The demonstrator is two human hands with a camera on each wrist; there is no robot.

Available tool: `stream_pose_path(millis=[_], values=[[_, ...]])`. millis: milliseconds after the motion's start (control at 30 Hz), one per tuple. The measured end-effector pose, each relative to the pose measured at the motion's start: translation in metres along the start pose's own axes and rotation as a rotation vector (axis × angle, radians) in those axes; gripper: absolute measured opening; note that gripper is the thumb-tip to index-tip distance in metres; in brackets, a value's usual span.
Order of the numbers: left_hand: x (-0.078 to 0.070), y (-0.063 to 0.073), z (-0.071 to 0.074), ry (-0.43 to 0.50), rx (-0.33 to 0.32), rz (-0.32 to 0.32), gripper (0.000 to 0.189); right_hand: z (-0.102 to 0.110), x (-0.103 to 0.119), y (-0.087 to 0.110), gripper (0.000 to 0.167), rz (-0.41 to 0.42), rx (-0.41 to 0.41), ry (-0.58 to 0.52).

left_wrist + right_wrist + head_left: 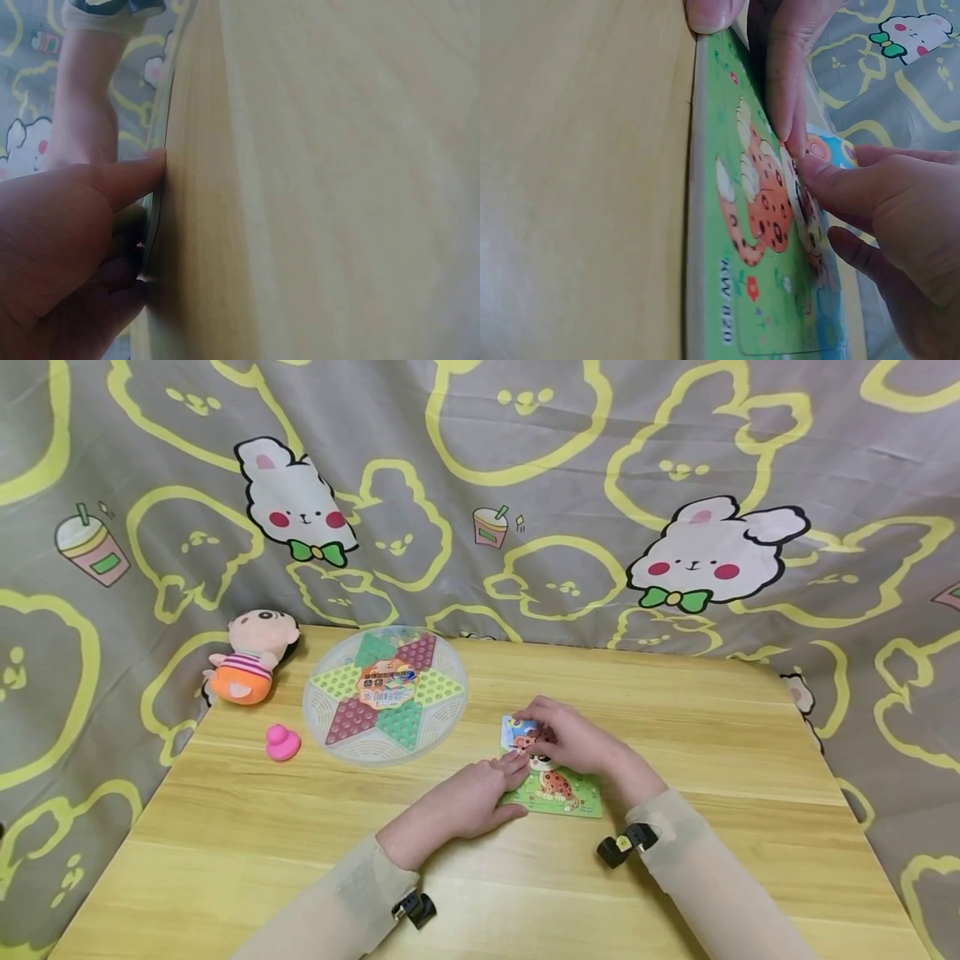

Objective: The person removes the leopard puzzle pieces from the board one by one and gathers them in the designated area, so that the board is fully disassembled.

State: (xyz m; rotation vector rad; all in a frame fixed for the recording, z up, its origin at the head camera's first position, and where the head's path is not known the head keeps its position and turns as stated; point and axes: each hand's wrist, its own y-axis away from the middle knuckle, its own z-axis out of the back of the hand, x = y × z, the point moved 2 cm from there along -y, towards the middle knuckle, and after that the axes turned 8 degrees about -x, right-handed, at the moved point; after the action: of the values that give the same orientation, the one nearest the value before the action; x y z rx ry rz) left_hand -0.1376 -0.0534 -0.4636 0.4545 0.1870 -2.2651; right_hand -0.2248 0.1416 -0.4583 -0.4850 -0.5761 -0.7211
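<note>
A small jigsaw puzzle board (583,803) with a spotted leopard on green grass lies on the table. My right hand (577,739) is over its upper part, pinching a blue-and-orange puzzle piece (519,727) at the far left corner between thumb and fingers. In the right wrist view the right thumb (821,171) overlaps the leopard's head. My left hand (468,797) rests along the board's left side, its extended fingers touching the picture and its thumb (139,176) at the near edge. Fingers partly cover the leopard's head.
Left of the board lies a round, clear-rimmed Chinese checkers board (442,718) with a star pattern. Further left are a pink rubber duck (282,743) and a plush doll (251,656). A patterned grey curtain (465,585) hangs behind the wooden table (720,727).
</note>
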Motion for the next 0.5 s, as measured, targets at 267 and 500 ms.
stream_pose_path(millis=[267,500], values=[[0.002,0.000,0.000,0.010,-0.002,0.006,0.067,0.008,0.008,-0.007,0.053,0.002,0.089,0.097],[0.002,0.001,-0.002,0.012,0.012,0.023,0.068,0.007,0.009,-0.014,0.056,0.015,0.095,0.124]])
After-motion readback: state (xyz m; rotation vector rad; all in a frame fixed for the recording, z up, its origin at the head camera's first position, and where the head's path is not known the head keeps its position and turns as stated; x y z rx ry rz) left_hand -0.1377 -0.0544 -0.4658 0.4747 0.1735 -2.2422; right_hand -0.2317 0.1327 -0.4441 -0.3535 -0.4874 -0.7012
